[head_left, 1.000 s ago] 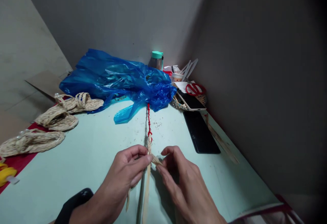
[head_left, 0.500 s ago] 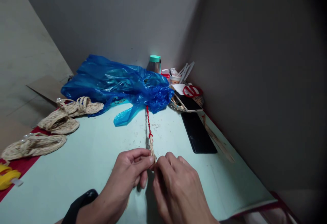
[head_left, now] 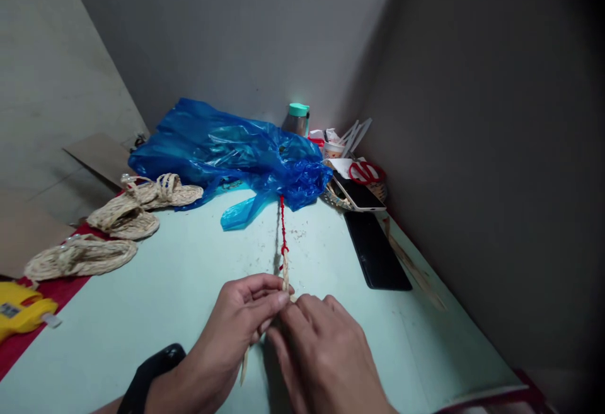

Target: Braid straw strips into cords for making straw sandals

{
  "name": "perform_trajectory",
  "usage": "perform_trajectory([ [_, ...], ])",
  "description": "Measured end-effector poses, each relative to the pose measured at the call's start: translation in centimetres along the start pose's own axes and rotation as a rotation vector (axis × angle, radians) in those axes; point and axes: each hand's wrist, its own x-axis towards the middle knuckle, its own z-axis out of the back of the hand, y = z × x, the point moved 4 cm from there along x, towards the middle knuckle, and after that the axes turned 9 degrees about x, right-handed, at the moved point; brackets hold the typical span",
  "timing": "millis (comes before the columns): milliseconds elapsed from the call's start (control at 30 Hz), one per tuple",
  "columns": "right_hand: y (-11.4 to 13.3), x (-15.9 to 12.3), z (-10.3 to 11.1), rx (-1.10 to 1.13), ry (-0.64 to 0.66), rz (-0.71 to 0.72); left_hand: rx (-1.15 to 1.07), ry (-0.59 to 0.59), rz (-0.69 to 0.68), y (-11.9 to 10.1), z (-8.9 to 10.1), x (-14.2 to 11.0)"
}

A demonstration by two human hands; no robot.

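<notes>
A pale straw braid (head_left: pixel 286 270) runs up from my fingers and joins a red cord (head_left: pixel 283 225) that stretches away under the blue bag. My left hand (head_left: pixel 253 313) pinches the braid between thumb and fingertips. Close against it, my right hand (head_left: pixel 326 351) is closed with curled fingers at the braid's near end; its fingertips are mostly hidden, but straw shows beside them. One loose straw strand (head_left: pixel 244 367) hangs below my left hand. A black band (head_left: pixel 158 370) is on my left wrist.
Three woven straw slippers (head_left: pixel 82 258) lie at the left, near a yellow tool (head_left: pixel 26 313). A blue plastic bag (head_left: pixel 227 149) spreads along the back. To the right are a black phone (head_left: pixel 378 253), straw strips (head_left: pixel 420 275), and red-handled scissors (head_left: pixel 366 173) above a basket.
The view has shifted slightly left. My right hand has moved closer in under the left fingertips, and a loose strand now shows below my left hand.
</notes>
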Motion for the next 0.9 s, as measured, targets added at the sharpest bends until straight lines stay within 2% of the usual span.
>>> perform_trajectory([
  [33,-0.3,0.2,0.7,0.107,0.03,-0.018,-0.006,-0.002,0.002,-0.1,0.0,0.0],
  [133,-2.0,1.1,2.5,0.296,0.038,-0.227,-0.004,0.004,0.004,-0.4,-0.1,-0.1],
  [167,-2.4,1.4,2.6,0.356,0.083,-0.298,-0.003,0.011,0.001,-0.5,-0.1,-0.1],
  [267,-2.9,1.7,1.0,0.575,0.325,-0.442,0.003,0.013,-0.024,-0.7,0.0,-0.2],
  [333,-3.0,1.8,-0.2,0.664,0.38,-0.484,0.042,-0.001,-0.047,-0.8,0.1,-0.2],
  [467,-3.4,1.6,-1.3,0.772,0.312,-0.515,0.107,0.003,-0.083,-0.8,0.3,-0.3],
  [567,-3.4,1.5,-1.6,0.854,0.321,-0.531,0.11,0.019,-0.099,-0.8,0.3,-0.5],
  [733,-3.5,1.3,-1.7,0.867,0.303,-0.52,0.197,0.008,-0.112,-1.1,0.2,-1.0],
  [833,-3.4,1.3,-1.7,0.857,0.286,-0.525,0.342,-0.015,-0.146,-1.4,0.2,-1.2],
  [900,-3.4,1.3,-1.6,0.818,0.273,-0.511,0.519,-0.037,-0.223,-1.8,0.2,-1.5],
])
